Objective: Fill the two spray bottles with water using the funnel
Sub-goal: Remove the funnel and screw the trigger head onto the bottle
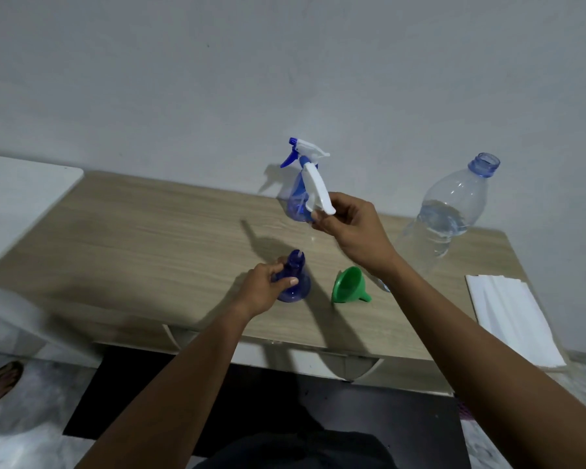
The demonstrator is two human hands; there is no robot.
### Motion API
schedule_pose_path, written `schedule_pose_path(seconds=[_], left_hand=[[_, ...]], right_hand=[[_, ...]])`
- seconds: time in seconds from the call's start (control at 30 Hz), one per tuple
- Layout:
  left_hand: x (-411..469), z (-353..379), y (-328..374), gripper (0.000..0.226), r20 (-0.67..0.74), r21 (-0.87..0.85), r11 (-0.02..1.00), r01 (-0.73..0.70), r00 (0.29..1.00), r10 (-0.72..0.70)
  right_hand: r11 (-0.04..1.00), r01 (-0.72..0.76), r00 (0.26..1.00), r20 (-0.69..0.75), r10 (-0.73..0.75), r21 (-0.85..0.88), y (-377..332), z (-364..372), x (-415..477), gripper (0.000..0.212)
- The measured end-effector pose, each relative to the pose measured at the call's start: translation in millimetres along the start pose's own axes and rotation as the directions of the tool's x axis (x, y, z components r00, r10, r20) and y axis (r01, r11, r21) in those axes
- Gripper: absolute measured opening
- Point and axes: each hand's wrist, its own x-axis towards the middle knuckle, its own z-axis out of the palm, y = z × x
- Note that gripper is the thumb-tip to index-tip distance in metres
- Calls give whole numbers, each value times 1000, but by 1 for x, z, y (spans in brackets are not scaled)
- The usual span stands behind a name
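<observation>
Left hand (266, 291) grips headless blue spray bottle (297, 265), upright on table (149, 238) | right hand (352, 228) pinches white sprayer head (313, 186) aloft | green funnel (347, 286) on its side, just beside bottle | second spray bottle (295, 199) capped, near wall.

A plain pale grey wall (285, 62) fills the top half. A long bench with a light brown wood-look top (132, 238) stands right against it. Below the bench's front edge are pale panels with curved cuts (318, 362). Past the bench's left end is a flat white top with a round corner (21, 198). A black mat (142, 394) lies under the front edge, on a pale, cloudy stone-look floor (31, 434). The light is soft and dim, and grey shadows lie on the bench top
</observation>
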Motion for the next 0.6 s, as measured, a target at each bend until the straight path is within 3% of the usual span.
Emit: schedule_pose_path(seconds=[0.23, 0.6], left_hand=[[0, -4, 1, 16, 17, 72, 997, -4, 1000, 3], [-1, -7, 5, 19, 33, 113, 994, 9, 999, -12]], right_hand=[[984, -86, 996, 18, 90, -156, 58, 21, -20, 21], [966, -118, 989, 59, 135, -231, 80, 25, -25, 25]])
